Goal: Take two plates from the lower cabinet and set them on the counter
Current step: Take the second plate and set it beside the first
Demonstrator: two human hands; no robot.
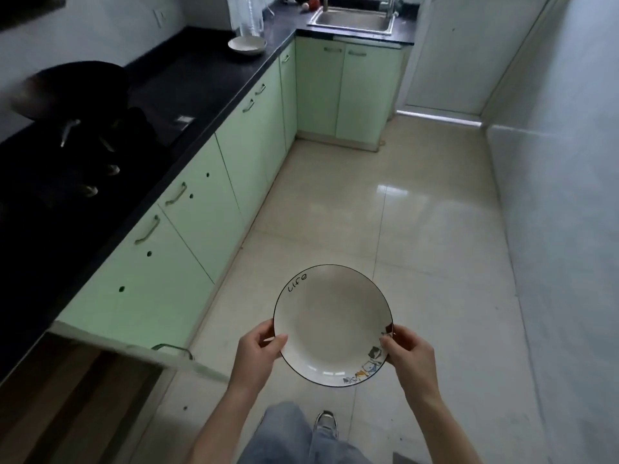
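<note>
Now carrying printed plate, left hand and right hand clamped on rim; next, set on dark counter

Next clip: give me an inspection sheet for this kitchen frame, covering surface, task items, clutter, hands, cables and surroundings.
Surface: dark counter, mostly bare past the stove.
Task items: one plate held level over the floor; a second dish sits on the counter near the corner.
Clutter: wok on the stove; clear bottle behind the dish.
Hands: left hand and right hand grip opposite rims of the plate.
Cables: nothing seen.
Surroundings: cabinet door open at lower left; sink at the far end; glossy tiled floor.
</note>
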